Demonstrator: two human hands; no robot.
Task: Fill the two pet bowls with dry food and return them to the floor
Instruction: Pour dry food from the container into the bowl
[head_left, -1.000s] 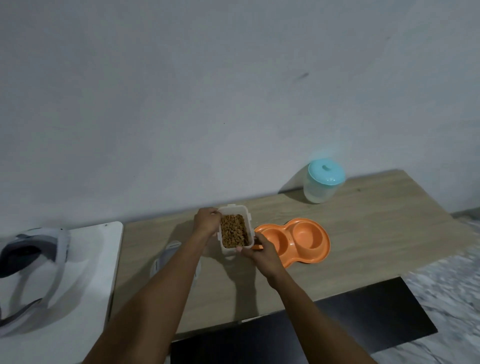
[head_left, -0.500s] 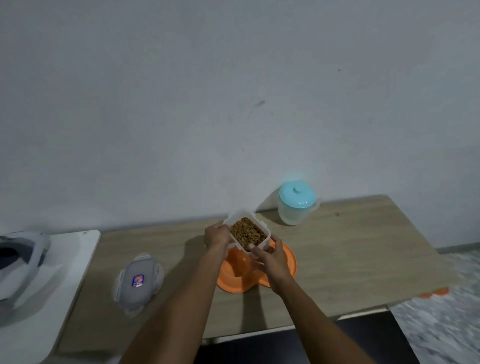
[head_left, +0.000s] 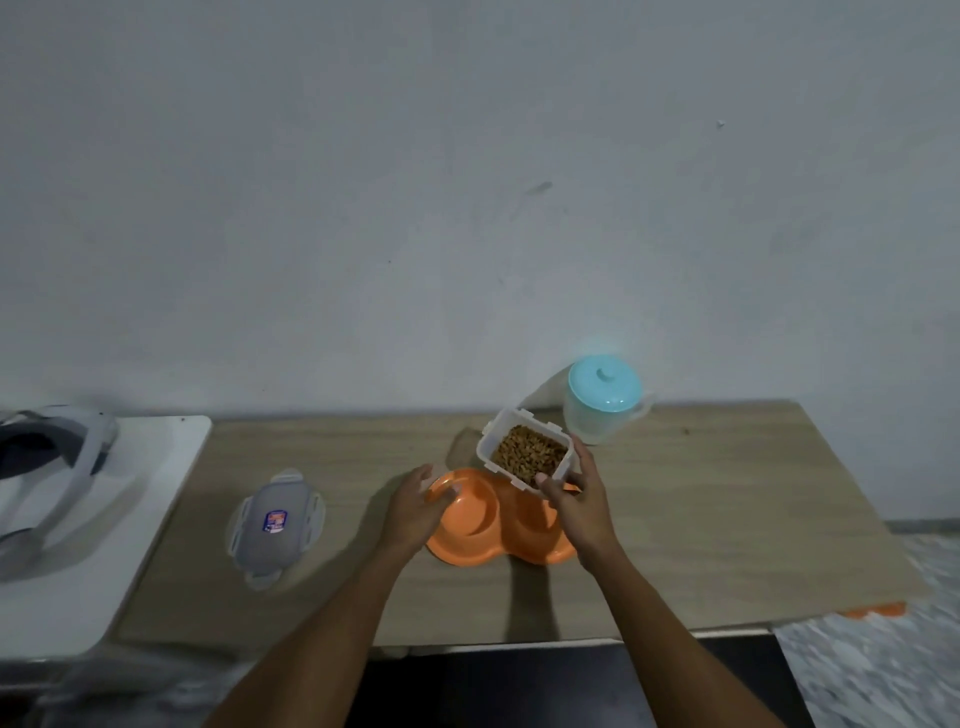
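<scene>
Container now in R hand only, L hand at bowl

**Dim Room, Soft Picture**

The light is low and gray. It comes from the right, so the food box and the jug throw dark shadows to the left. The lid glows a little. The near corners and the floor look smeared.

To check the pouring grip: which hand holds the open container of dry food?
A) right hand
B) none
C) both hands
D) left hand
A: only the right hand grips the food container; the left hand touches the orange bowl at its rim.
</scene>
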